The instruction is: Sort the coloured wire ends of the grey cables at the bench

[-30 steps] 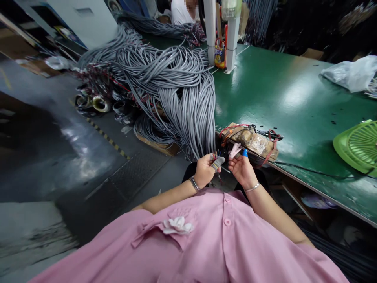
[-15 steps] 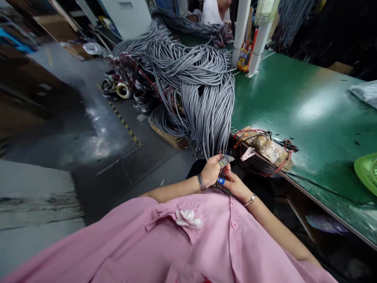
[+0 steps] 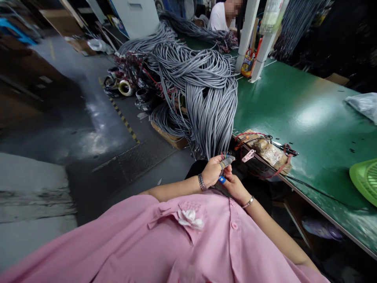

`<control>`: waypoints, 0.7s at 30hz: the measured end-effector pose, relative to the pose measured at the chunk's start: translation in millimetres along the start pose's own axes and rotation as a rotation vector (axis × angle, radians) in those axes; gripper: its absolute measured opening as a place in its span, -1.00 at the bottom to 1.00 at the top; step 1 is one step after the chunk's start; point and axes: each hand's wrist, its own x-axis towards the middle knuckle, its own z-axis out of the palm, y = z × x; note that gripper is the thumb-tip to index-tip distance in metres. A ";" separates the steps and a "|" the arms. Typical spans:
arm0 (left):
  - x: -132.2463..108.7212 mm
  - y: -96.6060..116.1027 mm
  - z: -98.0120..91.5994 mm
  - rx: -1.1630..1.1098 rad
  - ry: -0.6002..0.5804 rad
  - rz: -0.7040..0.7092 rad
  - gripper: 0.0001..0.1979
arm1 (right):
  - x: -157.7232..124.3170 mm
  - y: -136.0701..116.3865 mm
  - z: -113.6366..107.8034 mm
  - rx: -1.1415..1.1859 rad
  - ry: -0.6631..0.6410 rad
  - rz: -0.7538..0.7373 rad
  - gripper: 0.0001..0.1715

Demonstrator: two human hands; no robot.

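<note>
My left hand (image 3: 212,171) is closed around the end of a grey cable, and thin coloured wires (image 3: 226,154) fan out above its thumb. A grey cover sits on that thumb, which presses over the wires. Just below and to the right, my right hand (image 3: 236,188) is closed, with its fingertips close against the left hand. Blue tape (image 3: 222,179) wraps its thumb. What the right fingers pinch is hidden. Behind both hands, a large bundle of grey cables (image 3: 210,114) hangs over the table edge.
To the right is a green table (image 3: 294,98) with a taped cardboard block (image 3: 269,151), a pink clip (image 3: 248,156) and a green basket (image 3: 365,179). White posts (image 3: 248,35) rise from it. Across the table a person (image 3: 219,16) in white sits. Wire coils (image 3: 125,88) stand at left.
The view has shifted slightly, so the cables and posts appear further right and lower. My left thumb now lies flatter over the wires; both hands stay in nearly the same place.
</note>
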 end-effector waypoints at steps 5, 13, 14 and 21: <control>-0.9 5.0 0.6 -0.014 -0.012 0.037 -0.58 | 0.7 1.9 -3.3 -0.094 -0.016 -0.068 -0.64; -0.4 43.3 6.6 -0.062 0.014 0.265 -0.65 | 3.3 17.7 -10.8 -0.320 -0.087 -0.142 -0.61; -1.0 50.3 7.2 -0.075 0.018 0.307 -0.68 | 3.6 20.3 -12.9 -0.311 -0.075 -0.104 -0.58; -9.8 74.8 -14.3 -0.154 0.093 0.419 -0.75 | -19.2 53.1 -45.5 -0.113 0.280 0.268 -0.42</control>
